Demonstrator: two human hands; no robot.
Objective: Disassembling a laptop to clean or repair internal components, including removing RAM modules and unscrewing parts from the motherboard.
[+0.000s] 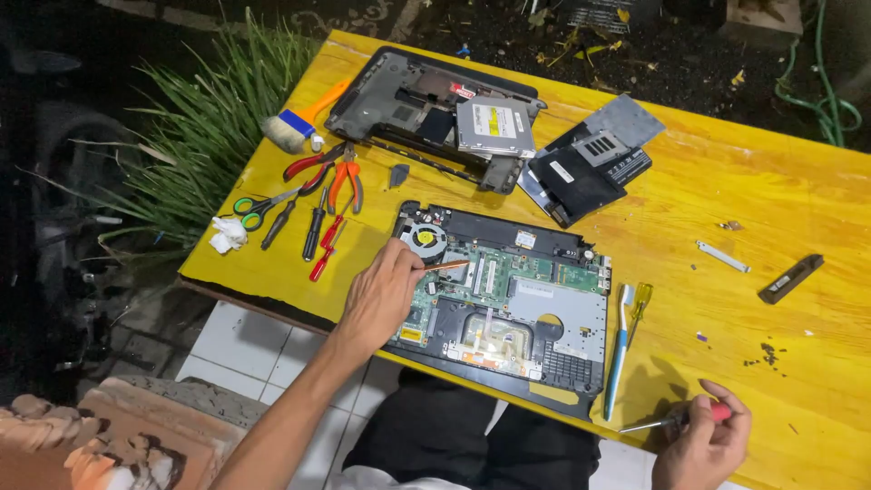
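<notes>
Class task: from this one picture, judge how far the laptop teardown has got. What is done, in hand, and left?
Done: the bottom cover and optical drive lie apart on the yellow table. In hand: the left hand touches a thin copper-coloured part on the exposed board; the right hand holds a screwdriver. Left: the fan and board apparently remain in the chassis.

An opened laptop base [508, 299] is lying flat at centre frame on the yellow table, green board and round fan exposed. A thin copper-coloured tool [442, 267] is resting across it. A red-handled screwdriver [676, 419] is pointing left at lower right.
</notes>
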